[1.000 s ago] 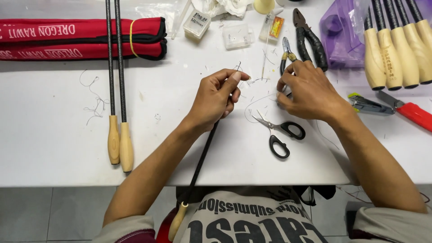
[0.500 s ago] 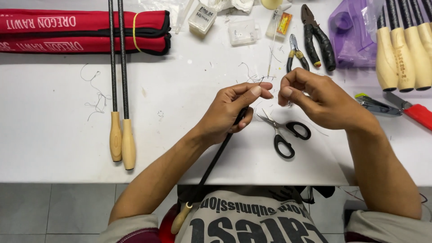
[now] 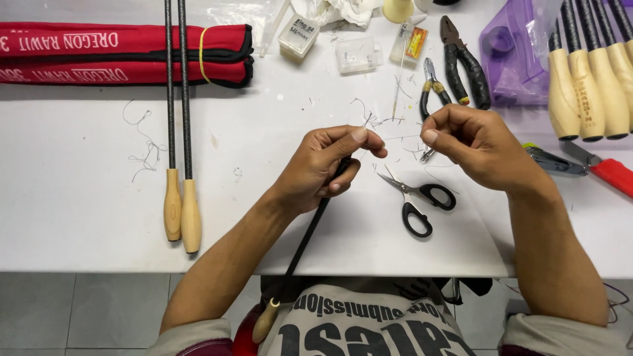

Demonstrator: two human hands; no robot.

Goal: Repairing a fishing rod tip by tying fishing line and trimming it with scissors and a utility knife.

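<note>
My left hand (image 3: 330, 165) grips the tip end of a thin black rod (image 3: 304, 240) with a wooden handle that runs down toward my lap. Its thumb and forefinger pinch a fine thread at the rod's tip. My right hand (image 3: 478, 145) is a little to the right, fingers pinched on the other end of the thin thread (image 3: 399, 137), which stretches between both hands above the white table (image 3: 86, 217). Small black-handled scissors (image 3: 417, 198) lie open on the table just below and between my hands.
Two more black rods with wooden handles (image 3: 181, 198) lie at the left. Red rolled fabric cases (image 3: 99, 53) sit at the back left. Pliers (image 3: 461, 59), small cutters (image 3: 432, 86), clear boxes (image 3: 356, 53), a purple bag (image 3: 514, 53) and several wooden-handled rods (image 3: 587, 86) fill the back right.
My hands came close together over the table and have now drawn slightly apart, with the thread stretched between them. My right hand has left the small cutters.
</note>
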